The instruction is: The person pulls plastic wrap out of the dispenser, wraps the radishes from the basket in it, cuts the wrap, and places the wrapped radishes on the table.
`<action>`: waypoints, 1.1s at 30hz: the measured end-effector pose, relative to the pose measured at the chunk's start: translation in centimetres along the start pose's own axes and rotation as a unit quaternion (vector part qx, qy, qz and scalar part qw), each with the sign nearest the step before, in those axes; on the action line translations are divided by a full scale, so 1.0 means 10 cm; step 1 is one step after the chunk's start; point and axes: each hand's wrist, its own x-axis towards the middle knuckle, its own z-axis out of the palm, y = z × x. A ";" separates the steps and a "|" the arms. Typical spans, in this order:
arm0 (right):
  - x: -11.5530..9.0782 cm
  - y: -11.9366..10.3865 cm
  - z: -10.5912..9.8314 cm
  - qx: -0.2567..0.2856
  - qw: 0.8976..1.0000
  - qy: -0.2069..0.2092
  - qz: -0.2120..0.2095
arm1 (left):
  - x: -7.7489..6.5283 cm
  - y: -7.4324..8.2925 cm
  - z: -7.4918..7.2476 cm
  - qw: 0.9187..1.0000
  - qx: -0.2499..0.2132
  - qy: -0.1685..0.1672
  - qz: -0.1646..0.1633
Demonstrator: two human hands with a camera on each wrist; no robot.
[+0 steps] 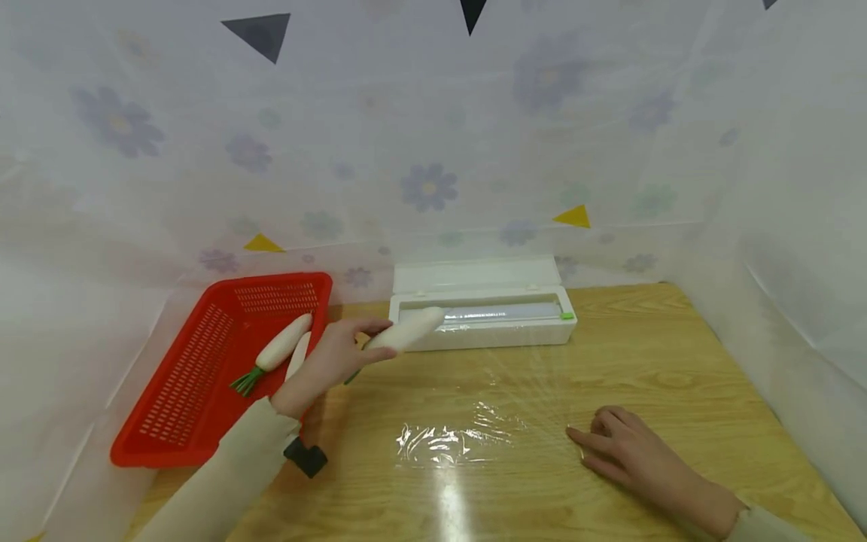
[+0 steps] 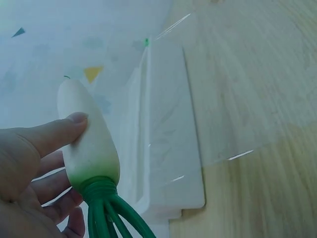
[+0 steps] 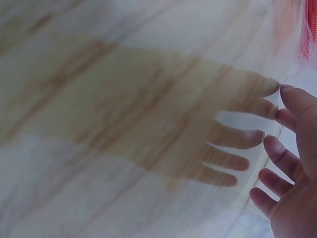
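Note:
A white radish (image 1: 409, 329) with a green leafy stub is gripped by my left hand (image 1: 339, 354), raised in front of the white wrap box. In the left wrist view, the thumb lies across the radish (image 2: 89, 134) and the fingers curl behind it, above its green stalks (image 2: 106, 210). Clear plastic wrap (image 1: 454, 444) stretches from the box (image 1: 484, 335) over the table. At its right edge, my right hand (image 1: 637, 455) has its fingertips down on the film, and creases run toward them. The right wrist view shows these fingers (image 3: 281, 156) slightly bent and spread.
On the left stands a red basket (image 1: 226, 282) holding white radishes (image 1: 284, 342). The wrap box's lid (image 1: 477, 276) is raised, showing the roll (image 1: 501, 312) inside; a green piece (image 1: 567, 316) sits at its right end. A flower-patterned sheet (image 1: 433, 135) surrounds the wooden table (image 1: 643, 339).

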 end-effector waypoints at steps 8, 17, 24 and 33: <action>0.01 0.01 0.01 0.000 1.000 0.006 -0.003 | 0.04 0.21 0.60 0.993 0.055 -0.045 0.097; 0.01 0.00 0.00 -0.004 1.000 0.003 -0.004 | 0.01 0.32 1.16 0.978 0.156 -0.075 0.117; 0.02 -0.01 0.00 0.004 1.000 0.010 -0.009 | 0.01 0.31 1.42 0.972 0.178 -0.071 0.139; 0.01 -0.03 -0.01 -0.001 1.000 0.001 0.003 | 0.02 0.34 1.53 0.975 0.163 -0.086 0.125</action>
